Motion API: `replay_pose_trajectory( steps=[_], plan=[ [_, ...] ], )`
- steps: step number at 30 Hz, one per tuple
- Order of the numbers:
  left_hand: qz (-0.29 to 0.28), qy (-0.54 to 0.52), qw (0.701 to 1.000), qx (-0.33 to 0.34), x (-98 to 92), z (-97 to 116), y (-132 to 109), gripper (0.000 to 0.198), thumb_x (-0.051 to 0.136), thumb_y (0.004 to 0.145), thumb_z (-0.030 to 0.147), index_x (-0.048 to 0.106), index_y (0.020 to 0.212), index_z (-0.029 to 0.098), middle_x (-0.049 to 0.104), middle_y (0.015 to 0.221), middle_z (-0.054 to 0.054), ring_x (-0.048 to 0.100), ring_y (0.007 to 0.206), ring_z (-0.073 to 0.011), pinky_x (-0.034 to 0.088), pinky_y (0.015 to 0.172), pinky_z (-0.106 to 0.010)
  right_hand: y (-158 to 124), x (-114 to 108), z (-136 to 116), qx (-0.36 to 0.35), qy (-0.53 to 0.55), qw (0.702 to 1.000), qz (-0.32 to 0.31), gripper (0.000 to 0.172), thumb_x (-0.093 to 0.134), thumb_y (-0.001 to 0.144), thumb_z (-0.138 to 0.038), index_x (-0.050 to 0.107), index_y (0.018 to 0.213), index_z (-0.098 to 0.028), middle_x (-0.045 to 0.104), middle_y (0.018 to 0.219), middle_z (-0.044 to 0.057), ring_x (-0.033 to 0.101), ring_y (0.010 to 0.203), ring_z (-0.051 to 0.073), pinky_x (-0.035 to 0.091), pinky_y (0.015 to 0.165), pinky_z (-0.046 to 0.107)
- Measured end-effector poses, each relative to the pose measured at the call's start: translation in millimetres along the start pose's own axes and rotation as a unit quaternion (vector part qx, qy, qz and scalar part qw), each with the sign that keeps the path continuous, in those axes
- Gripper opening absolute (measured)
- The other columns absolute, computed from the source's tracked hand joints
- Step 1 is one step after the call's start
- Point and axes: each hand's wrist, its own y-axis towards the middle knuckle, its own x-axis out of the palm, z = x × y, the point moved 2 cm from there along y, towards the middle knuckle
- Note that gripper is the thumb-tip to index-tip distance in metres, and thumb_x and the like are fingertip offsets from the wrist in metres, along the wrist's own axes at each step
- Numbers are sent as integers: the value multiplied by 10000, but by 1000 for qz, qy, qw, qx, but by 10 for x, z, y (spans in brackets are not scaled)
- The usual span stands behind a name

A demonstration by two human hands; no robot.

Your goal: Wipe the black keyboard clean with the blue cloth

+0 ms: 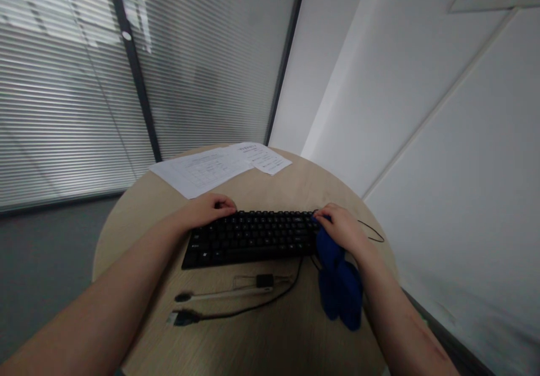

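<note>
A black keyboard (253, 236) lies across the middle of a round wooden table (270, 331). My left hand (208, 207) rests on the keyboard's far left corner, fingers curled over its edge. My right hand (341, 227) sits at the keyboard's right end, closed on a blue cloth (340, 286) that hangs down over the table toward me and covers that end of the keys.
White printed sheets (219, 166) lie at the far side of the table. In front of the keyboard are its black cable with a USB plug (179, 318) and a thin white brush-like tool (223, 294). Blinds stand left, white walls right.
</note>
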Motion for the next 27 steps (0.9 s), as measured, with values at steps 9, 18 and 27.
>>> replay_pose_trajectory(
  steps=[9,18,27],
  plan=[
    [1,10,1000,1,-4,-26,2,383,618,820,560,765,947,230,740,866,-36,652,827,-212,478,796,-312,36,133,-39,-13,6,999,-47,257,520,975,-254,753,1071,-203,657,1155,48,594,1102,139,434,1021,255],
    [1,25,1000,-15,-7,-19,0,391,610,831,565,768,964,233,750,889,-38,661,829,-216,481,805,-321,22,120,-38,-7,1,998,-64,242,533,970,-264,756,1049,-213,666,1139,34,602,1094,144,443,1006,263],
    [1,13,1000,-6,-6,-19,12,389,622,819,561,766,940,220,742,862,-42,657,822,-218,483,788,-316,18,84,33,8,3,998,-59,231,551,957,-257,763,1041,-219,676,1139,27,605,1106,152,437,1011,258]
  ],
)
